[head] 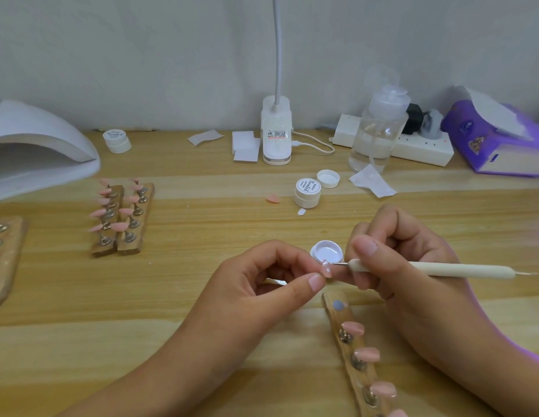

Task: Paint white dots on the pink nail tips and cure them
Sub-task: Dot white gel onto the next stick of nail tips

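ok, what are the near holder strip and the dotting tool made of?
Holder strip: looks like unfinished wood, matte with visible grain; its studs shine like metal. Dotting tool: cream matte handle, plastic or painted wood, cannot tell; thin glinting tip looks like metal.

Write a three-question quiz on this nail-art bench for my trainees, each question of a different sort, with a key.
1. True or false: the right hand holds the dotting tool.
2. Where on the table is the curing lamp? A) far left B) far right C) centre, against the wall
3. Fill in: the left hand pinches a pink ____ just in front of the open pot.

Key: 1 true; 2 A; 3 nail tip.
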Motion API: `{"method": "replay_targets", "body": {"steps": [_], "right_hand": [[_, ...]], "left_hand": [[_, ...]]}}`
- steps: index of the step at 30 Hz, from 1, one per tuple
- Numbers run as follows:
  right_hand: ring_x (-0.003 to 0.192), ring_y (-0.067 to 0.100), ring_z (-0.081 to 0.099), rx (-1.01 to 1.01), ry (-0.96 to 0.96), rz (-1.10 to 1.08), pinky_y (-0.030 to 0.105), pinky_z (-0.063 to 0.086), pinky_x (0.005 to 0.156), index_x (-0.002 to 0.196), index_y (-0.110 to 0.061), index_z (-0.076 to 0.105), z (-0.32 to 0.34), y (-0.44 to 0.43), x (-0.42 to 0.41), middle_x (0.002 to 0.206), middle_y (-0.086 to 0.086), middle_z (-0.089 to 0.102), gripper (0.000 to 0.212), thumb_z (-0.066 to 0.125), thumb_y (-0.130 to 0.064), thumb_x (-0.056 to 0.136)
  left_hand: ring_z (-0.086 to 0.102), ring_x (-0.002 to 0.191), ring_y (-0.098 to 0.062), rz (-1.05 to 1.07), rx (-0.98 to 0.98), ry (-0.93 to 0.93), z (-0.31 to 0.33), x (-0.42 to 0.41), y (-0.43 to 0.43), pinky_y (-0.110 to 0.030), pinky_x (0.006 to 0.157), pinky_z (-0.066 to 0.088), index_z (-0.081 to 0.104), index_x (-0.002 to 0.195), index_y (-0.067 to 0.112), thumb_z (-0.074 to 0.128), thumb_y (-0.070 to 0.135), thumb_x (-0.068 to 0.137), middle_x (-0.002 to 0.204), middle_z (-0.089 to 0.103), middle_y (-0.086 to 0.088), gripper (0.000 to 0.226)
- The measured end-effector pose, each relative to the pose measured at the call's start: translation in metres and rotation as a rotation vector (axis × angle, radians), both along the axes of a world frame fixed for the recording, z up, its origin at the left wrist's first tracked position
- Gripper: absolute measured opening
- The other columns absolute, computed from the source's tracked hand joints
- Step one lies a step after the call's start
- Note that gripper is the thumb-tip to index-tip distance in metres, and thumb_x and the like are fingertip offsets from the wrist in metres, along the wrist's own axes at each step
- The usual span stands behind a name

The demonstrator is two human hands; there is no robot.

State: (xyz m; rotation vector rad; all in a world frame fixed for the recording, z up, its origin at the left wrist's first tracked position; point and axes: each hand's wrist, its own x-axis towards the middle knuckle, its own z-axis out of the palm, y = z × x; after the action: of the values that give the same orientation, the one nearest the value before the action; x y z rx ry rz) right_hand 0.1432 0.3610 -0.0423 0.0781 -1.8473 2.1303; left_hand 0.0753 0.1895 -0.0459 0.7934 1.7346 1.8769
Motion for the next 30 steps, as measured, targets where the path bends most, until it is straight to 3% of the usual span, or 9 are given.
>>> {"method": "replay_targets", "body": {"steps": [3,7,13,21,23,26,28,30], "right_hand": [[0.067,0.015,0.066,-0.025,-0.017,-0.016,0.029,0.057,0.073,0.067,-0.026,0.057,0.0002,0.0011,0.0009,0.060,0.000,0.054,0.038,0.078,-0.057,0.070],[0.062,0.010,0.064,-0.018,-0.012,-0.016,0.043,0.058,0.077,0.071,-0.027,0.057,-0.0004,0.0024,-0.0003,0.061,-0.002,0.054,0.035,0.075,-0.057,0.073],[0.066,0.005,0.063,-0.005,0.061,0.047,0.033,0.057,0.077,0.079,-0.024,0.055,-0.0004,0.0026,0.0012,0.071,-0.009,0.059,0.028,0.078,-0.040,0.076],[0.058,0.001,0.055,0.040,0.068,0.010,0.010,0.046,0.061,0.064,-0.028,0.053,-0.0003,-0.0004,0.0016,0.059,-0.007,0.056,0.034,0.078,-0.047,0.074],[0.060,0.003,0.057,0.026,0.068,-0.008,0.017,0.052,0.068,0.066,-0.028,0.053,-0.0012,0.0003,0.0009,0.060,-0.008,0.055,0.034,0.077,-0.050,0.074],[0.063,0.007,0.065,-0.019,0.063,-0.034,0.052,0.057,0.080,0.076,-0.025,0.057,-0.0027,0.0012,-0.0001,0.065,-0.008,0.055,0.035,0.078,-0.052,0.074],[0.067,0.009,0.068,-0.007,0.075,-0.033,0.055,0.056,0.083,0.080,-0.025,0.059,-0.0037,0.0016,-0.0004,0.070,-0.008,0.060,0.033,0.079,-0.051,0.074],[0.072,0.009,0.067,0.013,0.091,-0.027,0.044,0.058,0.084,0.086,-0.027,0.063,-0.0030,0.0025,-0.0009,0.077,-0.008,0.064,0.030,0.081,-0.047,0.073]], "left_hand": [[0.055,0.069,-0.001,0.010,-0.004,-0.010,-0.0002,0.0003,0.0004,-0.011,0.062,0.043,0.073,0.076,0.028,0.072,0.038,0.068,0.075,0.066,0.011,0.012],[0.055,0.069,0.000,0.014,-0.017,-0.006,-0.0002,0.0004,0.0002,-0.010,0.062,0.043,0.073,0.075,0.029,0.075,0.035,0.069,0.074,0.066,0.011,0.009],[0.057,0.073,-0.003,0.012,-0.008,-0.012,-0.0002,0.0000,0.0004,-0.012,0.065,0.044,0.073,0.077,0.028,0.074,0.033,0.071,0.079,0.068,0.008,0.008],[0.058,0.075,-0.002,0.014,0.001,-0.005,0.0005,0.0002,0.0004,-0.012,0.066,0.045,0.072,0.077,0.029,0.071,0.036,0.070,0.080,0.069,0.010,0.010],[0.058,0.075,-0.002,0.019,0.001,-0.008,0.0009,0.0002,0.0006,-0.012,0.066,0.045,0.072,0.077,0.028,0.071,0.036,0.070,0.080,0.068,0.010,0.011],[0.056,0.070,-0.001,0.029,0.013,-0.018,0.0020,0.0001,0.0005,-0.012,0.064,0.044,0.071,0.079,0.027,0.074,0.028,0.074,0.076,0.065,0.013,0.007],[0.055,0.067,-0.001,0.046,0.027,-0.039,0.0028,-0.0001,0.0007,-0.011,0.064,0.045,0.070,0.079,0.026,0.071,0.022,0.076,0.074,0.065,0.015,0.005],[0.056,0.067,0.000,0.058,0.041,-0.060,0.0034,-0.0002,0.0014,-0.011,0.064,0.046,0.070,0.078,0.027,0.068,0.021,0.076,0.075,0.066,0.016,0.007]]}}
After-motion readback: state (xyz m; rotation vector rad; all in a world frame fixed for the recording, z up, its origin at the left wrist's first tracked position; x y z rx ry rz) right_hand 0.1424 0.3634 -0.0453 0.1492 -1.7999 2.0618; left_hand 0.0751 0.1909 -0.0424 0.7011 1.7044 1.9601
